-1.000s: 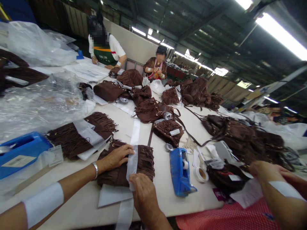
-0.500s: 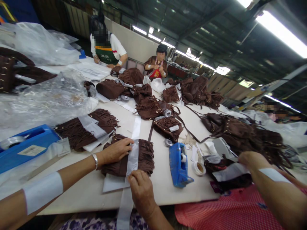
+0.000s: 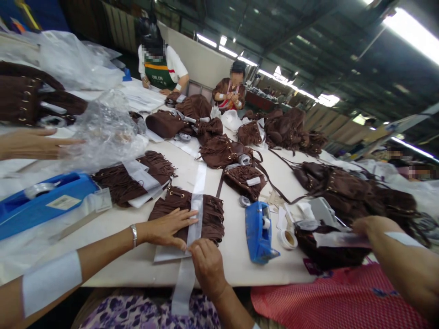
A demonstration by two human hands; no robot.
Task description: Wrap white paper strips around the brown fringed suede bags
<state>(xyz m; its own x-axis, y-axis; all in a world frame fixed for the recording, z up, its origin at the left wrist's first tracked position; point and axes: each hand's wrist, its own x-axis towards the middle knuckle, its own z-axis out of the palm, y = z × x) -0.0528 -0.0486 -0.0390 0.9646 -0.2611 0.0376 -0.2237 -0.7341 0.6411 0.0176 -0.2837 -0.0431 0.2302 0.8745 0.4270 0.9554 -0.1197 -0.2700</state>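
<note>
A brown fringed bag (image 3: pixel 213 214) lies flat on the table before me. A translucent white strip (image 3: pixel 198 192) runs across its middle, and the strip's loose tail hangs over the near table edge. White paper (image 3: pixel 164 254) pokes out from beneath the bag. My left hand (image 3: pixel 169 228) is open, its fingers spread over the bag and touching the strip. Closed at the bag's near edge, my right hand (image 3: pixel 207 262) pinches the strip; its fingertips are partly hidden. Just to the right stands a blue tape dispenser (image 3: pixel 255 233).
Another fringed bag (image 3: pixel 115 183) with a strip lies to the left, by a larger blue dispenser (image 3: pixel 78 185). A co-worker's hand (image 3: pixel 27 144) reaches in there; another co-worker's arm (image 3: pixel 394 256) works at the right. More brown bags (image 3: pixel 219 153) cover the table's far side.
My left hand has slid nearer to me along the strip, its fingers now more spread. My right hand keeps its pinch. A co-worker's hand has come into view at the left.
</note>
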